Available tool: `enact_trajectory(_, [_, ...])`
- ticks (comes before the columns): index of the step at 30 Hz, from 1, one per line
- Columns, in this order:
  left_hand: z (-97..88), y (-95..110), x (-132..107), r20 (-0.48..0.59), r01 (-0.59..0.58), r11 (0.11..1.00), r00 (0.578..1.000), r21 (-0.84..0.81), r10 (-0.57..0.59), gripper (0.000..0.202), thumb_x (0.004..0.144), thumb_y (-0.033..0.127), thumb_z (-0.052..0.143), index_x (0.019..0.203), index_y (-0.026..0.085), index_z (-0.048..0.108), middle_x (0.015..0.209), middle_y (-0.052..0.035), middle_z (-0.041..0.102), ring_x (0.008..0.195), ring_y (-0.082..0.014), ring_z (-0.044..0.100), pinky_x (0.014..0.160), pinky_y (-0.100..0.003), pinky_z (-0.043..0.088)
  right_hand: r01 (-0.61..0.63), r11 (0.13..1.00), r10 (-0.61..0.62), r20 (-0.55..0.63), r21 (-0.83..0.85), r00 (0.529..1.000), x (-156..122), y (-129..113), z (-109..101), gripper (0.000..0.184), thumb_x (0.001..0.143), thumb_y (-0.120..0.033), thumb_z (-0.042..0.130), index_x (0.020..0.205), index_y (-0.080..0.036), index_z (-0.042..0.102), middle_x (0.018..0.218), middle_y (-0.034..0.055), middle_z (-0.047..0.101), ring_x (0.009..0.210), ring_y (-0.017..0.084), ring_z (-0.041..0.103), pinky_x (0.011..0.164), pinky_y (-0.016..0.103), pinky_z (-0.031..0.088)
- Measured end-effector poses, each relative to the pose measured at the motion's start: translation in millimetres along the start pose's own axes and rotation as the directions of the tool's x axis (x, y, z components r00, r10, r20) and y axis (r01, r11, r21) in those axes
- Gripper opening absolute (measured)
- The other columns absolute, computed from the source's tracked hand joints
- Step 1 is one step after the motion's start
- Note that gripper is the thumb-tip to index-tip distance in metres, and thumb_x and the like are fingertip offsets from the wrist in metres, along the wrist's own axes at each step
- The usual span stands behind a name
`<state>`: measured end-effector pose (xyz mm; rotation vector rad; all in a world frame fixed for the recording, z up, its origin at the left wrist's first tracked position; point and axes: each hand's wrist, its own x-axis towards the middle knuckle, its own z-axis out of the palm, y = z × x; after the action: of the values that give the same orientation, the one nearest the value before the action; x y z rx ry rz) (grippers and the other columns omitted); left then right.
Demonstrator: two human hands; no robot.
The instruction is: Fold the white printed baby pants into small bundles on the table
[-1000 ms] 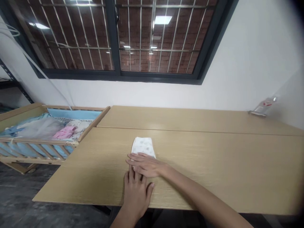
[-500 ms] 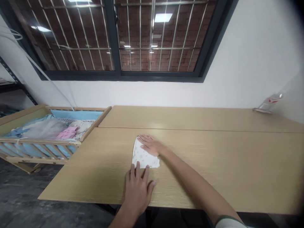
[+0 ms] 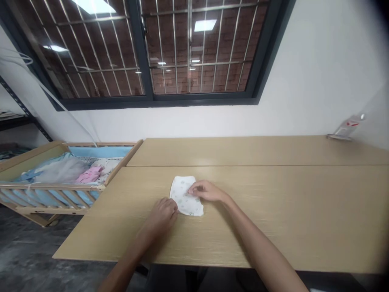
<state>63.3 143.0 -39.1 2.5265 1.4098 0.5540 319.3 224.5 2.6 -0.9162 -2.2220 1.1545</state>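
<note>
The left hand point(image 3: 162, 213) and the right hand point(image 3: 206, 190) each pinch an edge of the small cloth point(image 3: 183, 197) on the bench point(image 3: 273, 211); I think an uneven pull may undo its fold.

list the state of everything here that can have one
white cloth, folded, flat on the table
right hand, pinching the cloth's right side
left hand, curled at its near left edge, grip unclear
window, looks shut
crib, holding bedding

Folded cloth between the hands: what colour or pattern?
The small folded fabric cloth is white with a faint, sparse small print; head view shows it.
</note>
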Motion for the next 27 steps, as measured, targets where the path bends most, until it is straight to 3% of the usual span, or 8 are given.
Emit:
enact_trajectory(2, [-4.0, -2, 7, -0.01, 0.002, 0.999, 1.0, -0.05, -0.003, 0.019, 0.098, 0.024, 0.039, 0.096, 0.021, 0.057, 0.1, -0.0074, 0.068, 0.099, -0.025, 0.061, 0.094, -0.042, 0.044, -0.043, 0.998, 0.047, 0.136, -0.034, 0.99, -9, -6, -3, 0.05, 0.08, -0.057, 0.074, 0.115, -0.021, 0.074, 0.117, 0.0068, 0.073, 0.108, 0.025, 0.065, 0.094, 0.034, 0.049])
enact_trajectory(5, [-14.4, -8, 21, 0.028, 0.06, 0.985, 0.998, -0.163, -0.056, 0.024, 0.101, 0.033, 0.032, 0.099, 0.022, 0.053, 0.095, -0.0062, 0.065, 0.093, -0.0243, 0.061, 0.088, -0.039, 0.045, -0.091, 0.99, 0.113, 0.223, -0.107, 0.968, -17, -8, -4, 0.084, 0.06, -0.053, 0.09, 0.134, -0.023, 0.063, 0.132, 0.0072, 0.065, 0.115, 0.027, 0.061, 0.095, 0.031, 0.048])
enact_trajectory(6, [-18.8, -12, 28, 0.058, 0.082, 0.975, 0.996, -0.208, -0.071, 0.025, 0.101, 0.037, 0.032, 0.099, 0.023, 0.052, 0.093, -0.0051, 0.065, 0.089, -0.0238, 0.061, 0.083, -0.037, 0.045, -0.096, 0.988, 0.121, 0.229, -0.119, 0.966, -18, -8, -4, 0.087, 0.058, -0.051, 0.091, 0.135, -0.023, 0.062, 0.133, 0.0076, 0.064, 0.115, 0.027, 0.061, 0.095, 0.03, 0.048])
enact_trajectory(8, [-27.5, -21, 45, 0.109, 0.11, 0.949, 0.991, -0.295, -0.081, 0.028, 0.1, 0.044, 0.034, 0.098, 0.023, 0.051, 0.089, -0.003, 0.063, 0.083, -0.0223, 0.059, 0.075, -0.034, 0.044, -0.093, 0.99, 0.114, 0.208, -0.108, 0.971, -16, -5, -3, 0.074, 0.066, -0.051, 0.087, 0.129, -0.02, 0.065, 0.126, 0.008, 0.067, 0.109, 0.025, 0.063, 0.091, 0.03, 0.048])
enact_trajectory(11, [-35.8, -36, 74, 0.12, 0.112, 0.922, 0.99, -0.371, -0.072, 0.032, 0.098, 0.051, 0.039, 0.093, 0.023, 0.053, 0.087, -0.0014, 0.063, 0.081, -0.021, 0.059, 0.074, -0.032, 0.044, -0.078, 0.997, 0.079, 0.084, -0.011, 0.993, -11, 0, -1, 0.046, 0.087, -0.052, 0.068, 0.117, -0.018, 0.069, 0.111, 0.007, 0.071, 0.095, 0.022, 0.064, 0.084, 0.031, 0.049])
enact_trajectory(15, [-37.9, -51, 96, 0.102, 0.107, 0.9, 0.992, -0.423, -0.071, 0.039, 0.096, 0.056, 0.04, 0.092, 0.021, 0.056, 0.086, -0.0023, 0.064, 0.081, -0.0207, 0.06, 0.072, -0.032, 0.046, -0.064, 0.993, 0.08, -0.166, 0.1, 0.983, -3, 12, 5, 0.039, 0.093, -0.049, 0.059, 0.113, -0.017, 0.067, 0.104, 0.0076, 0.072, 0.088, 0.021, 0.063, 0.078, 0.032, 0.049])
enact_trajectory(22, [-20.2, -59, 89, 0.054, 0.12, 0.787, 0.993, -0.605, -0.109, 0.054, 0.084, 0.055, 0.062, 0.121, 0.018, 0.049, 0.096, -0.0063, 0.071, 0.084, -0.0212, 0.069, 0.067, -0.03, 0.053, -0.114, 0.991, 0.135, -0.503, 0.072, 0.854, 14, 48, 23, 0.032, 0.089, -0.049, 0.061, 0.096, -0.018, 0.063, 0.084, 0.0029, 0.066, 0.074, 0.018, 0.059, 0.063, 0.028, 0.046])
enact_trajectory(27, [6.5, -62, 93, -0.103, 0.143, 0.849, 0.969, -0.509, -0.226, 0.045, 0.092, 0.043, 0.051, 0.13, 0.02, 0.047, 0.087, -0.0025, 0.067, 0.076, -0.0188, 0.065, 0.07, -0.032, 0.052, -0.177, 0.984, 0.149, -0.632, 0.02, 0.76, 26, 58, 32, 0.031, 0.09, -0.046, 0.058, 0.106, -0.02, 0.058, 0.088, 0.0033, 0.067, 0.076, 0.019, 0.061, 0.066, 0.029, 0.048])
